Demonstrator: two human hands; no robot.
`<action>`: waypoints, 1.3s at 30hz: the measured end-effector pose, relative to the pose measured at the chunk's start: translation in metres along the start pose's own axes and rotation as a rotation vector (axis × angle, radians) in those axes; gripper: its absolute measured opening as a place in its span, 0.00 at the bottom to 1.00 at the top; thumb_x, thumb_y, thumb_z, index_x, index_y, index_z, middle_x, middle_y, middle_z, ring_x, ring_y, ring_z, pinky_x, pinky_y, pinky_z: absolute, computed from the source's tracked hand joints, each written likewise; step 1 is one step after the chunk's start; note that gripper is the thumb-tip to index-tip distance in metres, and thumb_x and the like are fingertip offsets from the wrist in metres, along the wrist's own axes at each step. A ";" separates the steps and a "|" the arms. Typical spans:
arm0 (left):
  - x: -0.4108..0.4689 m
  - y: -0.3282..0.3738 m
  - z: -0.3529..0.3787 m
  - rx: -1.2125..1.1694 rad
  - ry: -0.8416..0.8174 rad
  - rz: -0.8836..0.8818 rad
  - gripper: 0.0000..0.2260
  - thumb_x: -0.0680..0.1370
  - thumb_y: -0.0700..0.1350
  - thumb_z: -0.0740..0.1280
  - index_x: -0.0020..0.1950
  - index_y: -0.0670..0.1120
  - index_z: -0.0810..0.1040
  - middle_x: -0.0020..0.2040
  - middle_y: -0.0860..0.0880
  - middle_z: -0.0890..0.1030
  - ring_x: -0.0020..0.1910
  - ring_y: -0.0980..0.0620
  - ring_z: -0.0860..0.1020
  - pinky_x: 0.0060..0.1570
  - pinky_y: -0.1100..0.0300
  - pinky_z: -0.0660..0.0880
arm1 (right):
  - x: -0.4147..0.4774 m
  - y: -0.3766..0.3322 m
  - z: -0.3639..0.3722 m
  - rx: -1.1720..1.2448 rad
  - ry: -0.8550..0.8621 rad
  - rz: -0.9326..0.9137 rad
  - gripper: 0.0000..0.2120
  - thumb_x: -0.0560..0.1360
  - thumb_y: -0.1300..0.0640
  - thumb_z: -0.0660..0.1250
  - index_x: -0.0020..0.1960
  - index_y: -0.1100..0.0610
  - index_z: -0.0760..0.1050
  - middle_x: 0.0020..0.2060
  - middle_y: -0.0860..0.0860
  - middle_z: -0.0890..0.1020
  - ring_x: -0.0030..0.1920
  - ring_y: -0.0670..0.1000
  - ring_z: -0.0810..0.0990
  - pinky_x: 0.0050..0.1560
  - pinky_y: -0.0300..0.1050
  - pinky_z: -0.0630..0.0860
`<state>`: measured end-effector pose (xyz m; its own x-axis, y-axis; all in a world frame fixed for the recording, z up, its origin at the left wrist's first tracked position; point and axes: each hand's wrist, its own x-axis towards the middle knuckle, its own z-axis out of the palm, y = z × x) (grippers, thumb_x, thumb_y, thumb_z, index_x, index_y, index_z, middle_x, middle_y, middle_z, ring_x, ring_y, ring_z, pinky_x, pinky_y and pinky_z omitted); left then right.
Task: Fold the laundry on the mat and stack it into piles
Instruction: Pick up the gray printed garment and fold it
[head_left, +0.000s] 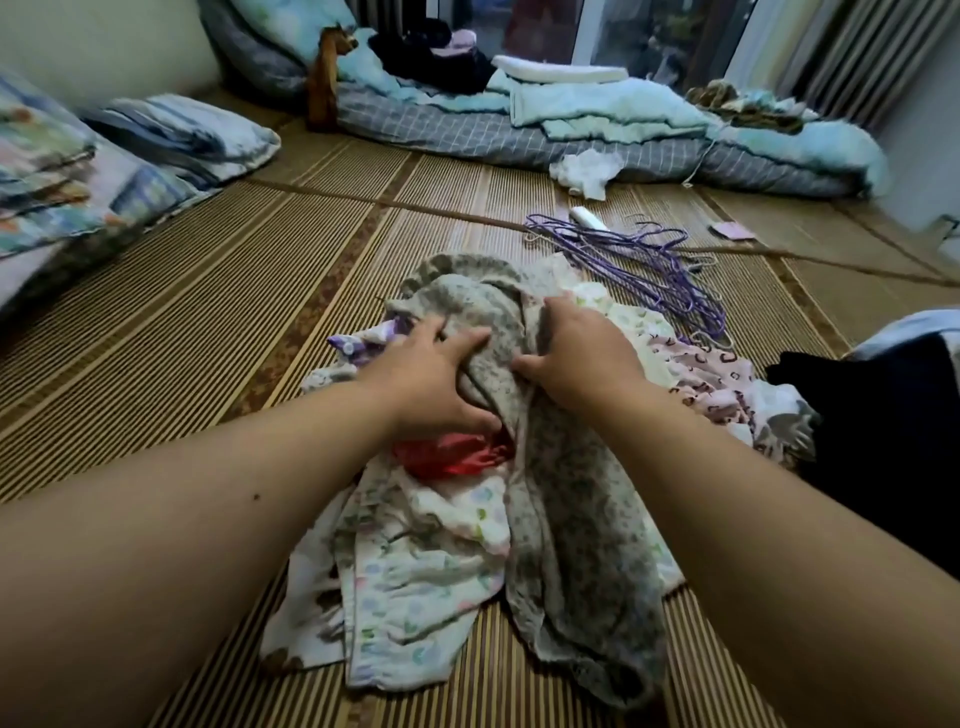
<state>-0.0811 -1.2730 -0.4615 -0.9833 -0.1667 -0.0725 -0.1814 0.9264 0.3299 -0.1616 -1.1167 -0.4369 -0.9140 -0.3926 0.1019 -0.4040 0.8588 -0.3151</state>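
**A:** The striped woven bamboo mat (208, 291) covers the floor, with the loose heap of laundry (483, 514) at mid-mat, unfolded.

**B:** The long grey floral garment (566, 519) lies on top, draped over a white pastel-print garment (415, 587).

**A:** Purple wire hangers (649, 260) lie just beyond the heap.

**B:** On the left hand (431, 379) and right hand (576, 358), each grip is bunched into the grey cloth. A red cloth (452, 457) peeks out under the left.
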 end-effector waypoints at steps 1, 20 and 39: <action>0.000 0.002 0.001 -0.014 -0.029 0.012 0.46 0.64 0.68 0.73 0.76 0.65 0.53 0.78 0.48 0.50 0.76 0.41 0.57 0.72 0.47 0.62 | -0.001 0.001 -0.002 -0.008 0.033 0.002 0.10 0.73 0.50 0.71 0.51 0.51 0.75 0.47 0.53 0.79 0.51 0.57 0.78 0.46 0.46 0.72; -0.069 0.071 -0.140 -0.361 0.168 0.085 0.03 0.72 0.44 0.68 0.44 0.49 0.80 0.44 0.48 0.82 0.48 0.47 0.80 0.41 0.59 0.74 | -0.082 -0.040 -0.211 1.029 0.200 -0.206 0.11 0.81 0.62 0.60 0.44 0.54 0.78 0.38 0.51 0.80 0.41 0.49 0.78 0.49 0.46 0.78; -0.143 0.108 -0.119 -1.265 0.058 -0.138 0.25 0.75 0.63 0.64 0.55 0.42 0.77 0.50 0.41 0.82 0.48 0.43 0.81 0.52 0.47 0.78 | -0.182 -0.049 -0.118 0.392 0.189 -0.176 0.14 0.72 0.58 0.67 0.56 0.48 0.81 0.48 0.49 0.84 0.50 0.52 0.80 0.48 0.43 0.75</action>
<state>0.0380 -1.1893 -0.3031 -0.9487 -0.2797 -0.1476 -0.1358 -0.0613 0.9888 0.0207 -1.0484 -0.3283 -0.8379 -0.4235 0.3442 -0.5428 0.5812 -0.6063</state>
